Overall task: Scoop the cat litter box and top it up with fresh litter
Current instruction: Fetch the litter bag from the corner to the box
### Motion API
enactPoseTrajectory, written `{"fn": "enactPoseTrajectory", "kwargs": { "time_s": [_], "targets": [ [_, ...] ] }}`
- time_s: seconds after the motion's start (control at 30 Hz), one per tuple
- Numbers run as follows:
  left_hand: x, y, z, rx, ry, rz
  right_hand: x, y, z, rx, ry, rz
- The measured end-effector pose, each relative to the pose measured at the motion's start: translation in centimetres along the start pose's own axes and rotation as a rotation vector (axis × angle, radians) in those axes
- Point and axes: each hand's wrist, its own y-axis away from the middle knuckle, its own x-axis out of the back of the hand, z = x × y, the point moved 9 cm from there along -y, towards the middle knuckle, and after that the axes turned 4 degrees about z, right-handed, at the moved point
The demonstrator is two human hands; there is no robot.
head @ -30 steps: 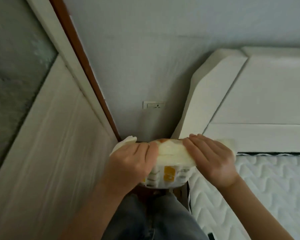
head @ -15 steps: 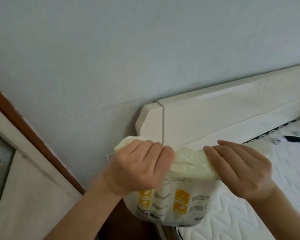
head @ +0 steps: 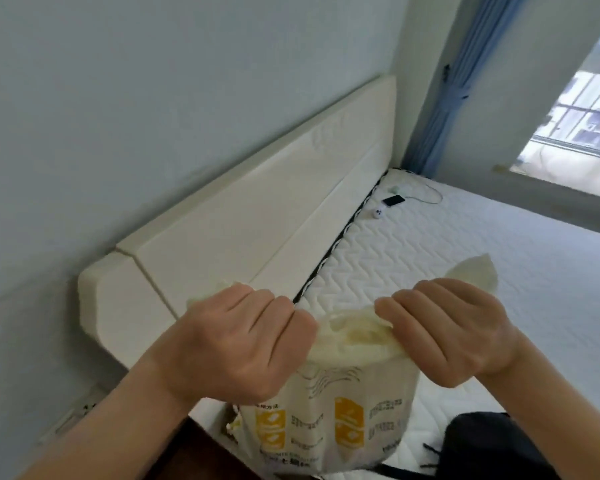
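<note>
Two hands, left hand [head: 236,344] and right hand [head: 454,327], grip the litter bag [head: 329,410] top, fingers curled pinching it, seemingly to pull it open above the bed [head: 499,258].

Litter bag [head: 329,420] that I hold: cream-white plastic, yellow-orange square icons in two columns, grey printed text lines, a faint grey wave drawing near the top.
Bag mouth, bunched: pale yellowish cream.
Mattress [head: 465,258]: white, quilted in a zigzag chevron pattern, with a dark braided edge trim.
Headboard [head: 257,202]: plain cream-white.
Wall [head: 153,81]: pale blue-grey, unpatterned.
Curtain [head: 454,81]: blue, vertical folds.
Phone [head: 393,200] on the mattress: black.
Small round object [head: 377,212] beside it: white with dark dots.
Bag [head: 506,441] at lower right: black.
</note>
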Motion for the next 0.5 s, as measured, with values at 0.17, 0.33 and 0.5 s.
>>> {"fn": "enactPoseTrajectory", "kwargs": {
  "time_s": [0.17,0.33,0.5],
  "targets": [
    [-2.4,-2.3,0.5,-0.138,0.182,0.177,2.1,1.8,0.8,-0.106,0.193,-0.176],
    [-3.8,-4.8,1.1,-0.300,0.355,0.298,4.8,2.5,0.1,-0.221,0.384,-0.348],
    [-3.9,-7.2,2.9,-0.454,0.542,0.407,7.5,3.2,-1.6,-0.336,0.558,-0.502]
  ]
}}
